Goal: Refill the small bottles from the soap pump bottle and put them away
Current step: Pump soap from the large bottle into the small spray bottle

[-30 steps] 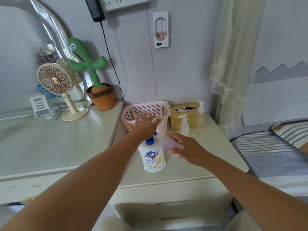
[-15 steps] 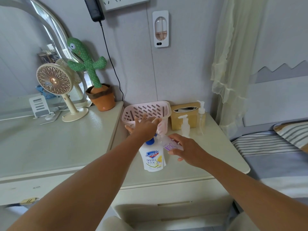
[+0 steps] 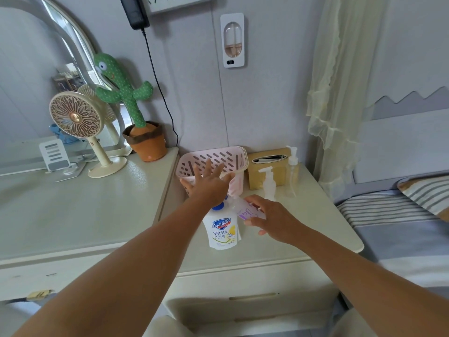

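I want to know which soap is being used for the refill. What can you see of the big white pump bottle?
The soap pump bottle is opaque white plastic with a blue collar, a blue Safeguard shield logo, "99.9" print and a yellow graphic. It stands upright on the cream nightstand, in front of the pink basket. The left hand, fingers straight and spread, rests on its pump head and hides it. The right hand holds a small clear bottle tilted by its spout. Its fill level cannot be seen.

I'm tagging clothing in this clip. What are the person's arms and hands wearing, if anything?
Nothing that shows. Both forearms are bare to the frame's edge, no sleeve in view. The left hand and right hand have no gloves, watch, bracelet or visible ring.
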Tool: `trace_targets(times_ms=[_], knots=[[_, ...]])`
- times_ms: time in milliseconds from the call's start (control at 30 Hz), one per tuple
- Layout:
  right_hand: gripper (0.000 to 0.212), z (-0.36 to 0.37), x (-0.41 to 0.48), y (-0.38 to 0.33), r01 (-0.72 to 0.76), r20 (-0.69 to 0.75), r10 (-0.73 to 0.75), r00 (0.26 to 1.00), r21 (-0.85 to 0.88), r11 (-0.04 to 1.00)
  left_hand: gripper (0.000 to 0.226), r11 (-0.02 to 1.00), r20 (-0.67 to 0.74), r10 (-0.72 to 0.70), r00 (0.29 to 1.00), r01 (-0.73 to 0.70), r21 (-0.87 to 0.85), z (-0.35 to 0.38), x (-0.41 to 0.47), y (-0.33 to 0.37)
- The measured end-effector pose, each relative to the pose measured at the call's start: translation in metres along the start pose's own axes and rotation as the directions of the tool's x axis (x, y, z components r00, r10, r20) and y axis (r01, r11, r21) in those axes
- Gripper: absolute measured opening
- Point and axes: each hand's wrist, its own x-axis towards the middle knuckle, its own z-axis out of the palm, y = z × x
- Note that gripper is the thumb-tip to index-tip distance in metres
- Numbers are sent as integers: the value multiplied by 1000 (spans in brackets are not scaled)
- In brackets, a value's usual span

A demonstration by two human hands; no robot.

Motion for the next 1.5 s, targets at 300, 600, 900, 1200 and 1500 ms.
trace_targets(times_ms=[300,600,900,1200,1500], knots=[[46,-4,-1,-2,8,-5,-8,1000,-8,1000,55,1000,-14,7,1000,-7,16,-5,7,-2],[47,-1,-1,0,-6,3,6,1000,-34,999,58,988,21,79,997,-81,132,20,24,-17],[46,-6,-4,-5,12,-6,-12,1000,-24,1000,56,1000,31,8,999,-8,23,4,19,-7],[47,-2,-2,-2,-5,2,5,1000,-32,999,47,972,25,121,992,-124,201,20,25,-16],[47,-5,-5,-7,11,-1,-11,1000,6,1000,45,981,3,123,992,-122,152,14,34,-17]])
